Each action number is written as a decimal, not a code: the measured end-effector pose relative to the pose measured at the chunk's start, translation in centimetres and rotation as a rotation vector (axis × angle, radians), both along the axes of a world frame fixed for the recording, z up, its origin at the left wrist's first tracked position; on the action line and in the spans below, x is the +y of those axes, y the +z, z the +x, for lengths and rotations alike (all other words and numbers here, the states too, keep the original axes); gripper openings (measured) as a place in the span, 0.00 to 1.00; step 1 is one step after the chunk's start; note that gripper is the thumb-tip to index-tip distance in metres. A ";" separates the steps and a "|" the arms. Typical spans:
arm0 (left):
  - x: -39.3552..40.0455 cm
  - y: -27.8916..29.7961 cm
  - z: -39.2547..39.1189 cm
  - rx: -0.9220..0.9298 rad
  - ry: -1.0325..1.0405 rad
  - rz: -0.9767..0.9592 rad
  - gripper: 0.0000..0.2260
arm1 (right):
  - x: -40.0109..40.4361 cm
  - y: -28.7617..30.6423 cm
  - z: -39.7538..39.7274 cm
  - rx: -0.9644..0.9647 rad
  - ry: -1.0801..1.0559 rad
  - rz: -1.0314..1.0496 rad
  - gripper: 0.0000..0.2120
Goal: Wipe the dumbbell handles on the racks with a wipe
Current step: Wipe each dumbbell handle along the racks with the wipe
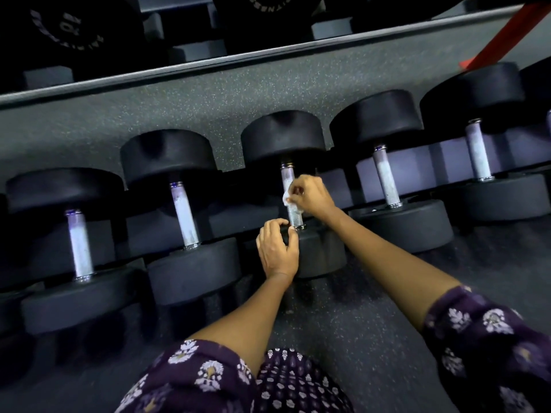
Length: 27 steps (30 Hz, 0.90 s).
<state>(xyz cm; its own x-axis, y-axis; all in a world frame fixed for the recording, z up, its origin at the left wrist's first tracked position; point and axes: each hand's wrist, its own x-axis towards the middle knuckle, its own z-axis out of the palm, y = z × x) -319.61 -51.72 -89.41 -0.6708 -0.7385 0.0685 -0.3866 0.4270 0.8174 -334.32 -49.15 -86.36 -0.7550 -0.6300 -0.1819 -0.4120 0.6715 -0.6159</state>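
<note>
Several black dumbbells lie side by side on a low rack. The middle dumbbell has a knurled metal handle point(288, 178). My right hand point(310, 195) pinches a small white wipe point(289, 202) against the middle of that handle. My left hand point(277, 248) grips the top edge of the near head point(320, 253) of the same dumbbell, fingers curled over it next to the handle's lower collar. The neighbouring handles, one to the left point(185, 214) and one to the right point(386, 177), look pale and dull.
An upper rack shelf point(208, 65) with more dumbbells runs across the top. A red strap point(501, 34) hangs at the top right. Speckled rubber floor point(372, 323) lies below the rack. My patterned purple sleeves and clothing fill the bottom edge.
</note>
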 end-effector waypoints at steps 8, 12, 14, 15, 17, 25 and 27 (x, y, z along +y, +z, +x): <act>0.1 0.5 0.1 -0.042 -0.005 0.056 0.36 | 1.8 0.1 1.2 -0.108 0.214 0.146 0.03; 0.1 0.6 0.1 -0.053 -0.020 0.044 0.38 | 1.8 0.2 0.9 -0.142 0.169 0.167 0.04; 0.1 0.4 0.1 -0.047 -0.022 0.036 0.37 | 1.9 0.0 1.1 -0.133 0.111 0.156 0.03; 0.1 0.5 0.1 -0.040 -0.019 0.033 0.37 | 1.9 0.1 1.4 -0.127 0.120 0.167 0.03; -0.1 0.4 -0.1 -0.033 -0.014 0.010 0.36 | 1.8 0.4 1.5 -0.115 0.155 0.215 0.04; 4.3 1.0 1.9 -0.255 0.144 0.151 0.52 | 3.4 1.0 1.6 -0.144 0.176 0.207 0.06; 4.3 1.0 1.9 -0.304 0.098 0.138 0.52 | 3.4 1.2 1.4 -0.126 0.170 0.225 0.06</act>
<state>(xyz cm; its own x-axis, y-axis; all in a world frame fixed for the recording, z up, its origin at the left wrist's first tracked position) -317.74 -47.38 -88.43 -0.5707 -0.7887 -0.2285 -0.6550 0.2694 0.7059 -332.90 -45.73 -85.14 -0.6050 -0.6783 -0.4169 -0.4594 0.7251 -0.5131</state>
